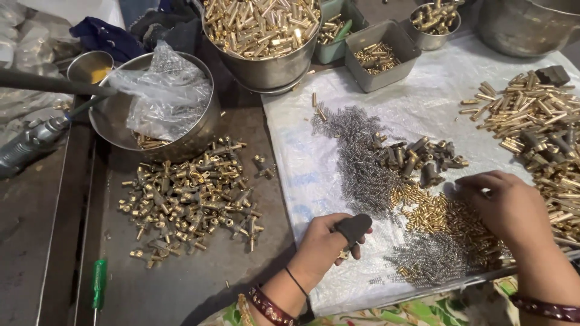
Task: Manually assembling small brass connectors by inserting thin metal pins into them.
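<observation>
**Hands sorting small brass parts on a plastic sheet**

The left hand (323,244) is curling around a dark knob-shaped piece (353,227), gripping it with a small brass bit just showing under the fingers. It is hovering at the near left part of the white plastic sheet (423,96), close to the sheet's left edge. The right hand (504,202) is lying palm down on a spread of small brass pieces (435,217), fingers bent and touching them; whether it is pinching one cannot be told. Just in front of both hands a patch of thin steel springs (432,259) is sitting near the sheet's near edge.

Between the hands there is only a narrow bare strip. To the left, off the sheet, a heap of assembled brass fittings (193,196) is covering the dark counter (163,290), with a green screwdriver (98,284) lying nearer. Farther out, dark caps (423,158) and more springs are crowding the middle; beyond them steel bowls and grey trays are lining the far edge.
</observation>
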